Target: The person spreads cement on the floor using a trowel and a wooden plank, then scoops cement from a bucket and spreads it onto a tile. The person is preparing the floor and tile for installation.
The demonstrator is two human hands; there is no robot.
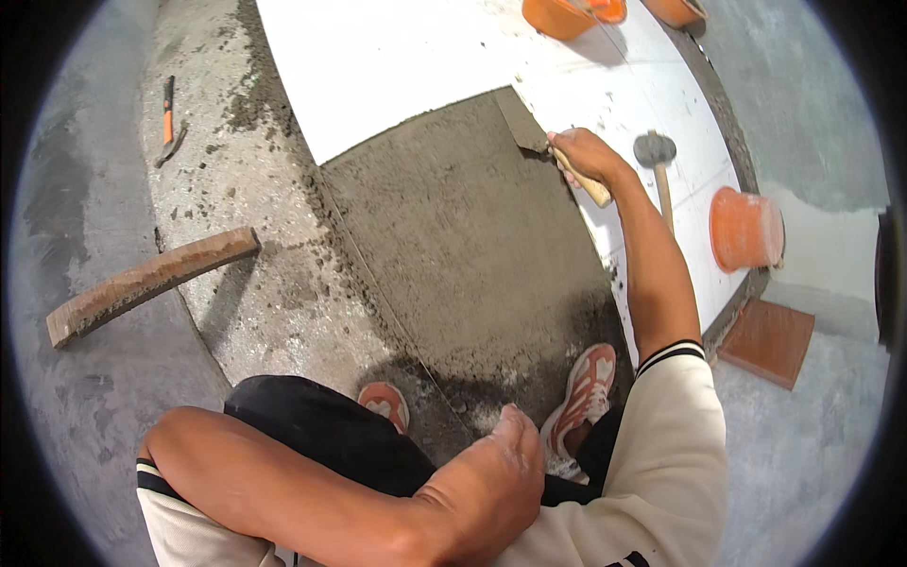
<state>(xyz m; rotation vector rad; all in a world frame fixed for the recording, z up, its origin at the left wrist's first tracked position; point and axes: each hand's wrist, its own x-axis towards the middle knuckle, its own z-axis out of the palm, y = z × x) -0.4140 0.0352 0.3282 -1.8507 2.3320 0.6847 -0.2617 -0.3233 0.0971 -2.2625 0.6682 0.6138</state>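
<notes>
My right hand (588, 159) is wrapped round the wooden handle of a trowel (593, 189). The trowel's mortar-coated blade (521, 123) lies against the far right corner of a smoothed grey mortar bed (463, 208), next to the white tile edge. Close to my body, my dusty left hand (496, 472) is held over my lap, its fingers together and bent; its palm side is hidden, and nothing shows in it. Large white tiles (378, 66) border the bed at its far and right sides. A thin string line (364, 255) runs along its left side.
A rubber mallet (657, 156) and an orange bucket (742, 230) are on the right, by a reddish-brown tile (767, 342). Another orange bucket (557, 17) stands at the far side. Leftward lie a wooden batten (156, 281) and an orange-handled hammer (169, 118). My shoes (584, 392) are at the near edge.
</notes>
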